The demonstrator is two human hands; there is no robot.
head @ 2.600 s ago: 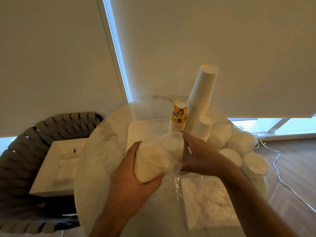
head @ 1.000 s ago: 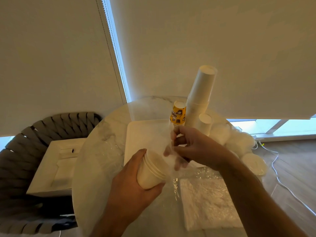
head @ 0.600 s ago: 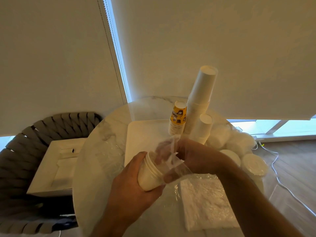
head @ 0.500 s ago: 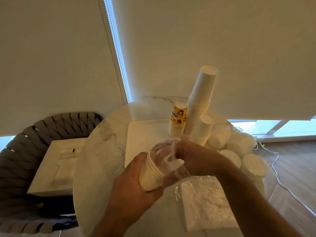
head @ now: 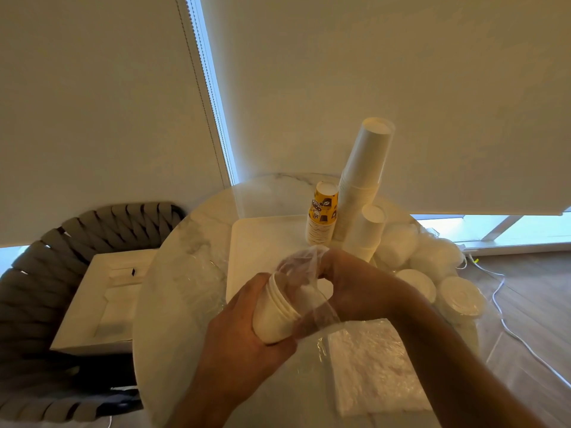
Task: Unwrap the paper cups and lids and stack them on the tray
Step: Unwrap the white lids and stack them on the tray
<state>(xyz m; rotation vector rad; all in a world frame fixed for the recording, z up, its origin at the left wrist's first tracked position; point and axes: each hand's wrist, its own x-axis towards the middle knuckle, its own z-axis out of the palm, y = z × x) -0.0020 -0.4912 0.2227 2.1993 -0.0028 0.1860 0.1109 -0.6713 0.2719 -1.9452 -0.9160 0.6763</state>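
A short stack of white paper cups (head: 276, 313) lies tilted above the near middle of the round surface (head: 173, 273), the left hand (head: 244, 338) wrapped around its base. The right hand (head: 355, 288) pinches the clear plastic wrap (head: 304, 264) bunched over the rims. Just behind sits the white tray (head: 256, 242); at its far right corner stand a yellow cup stack (head: 323, 214) and tall white stacks (head: 364, 180). Wrapped lids (head: 432, 257) crowd the right edge, and a napkin pack (head: 377, 366) lies near.
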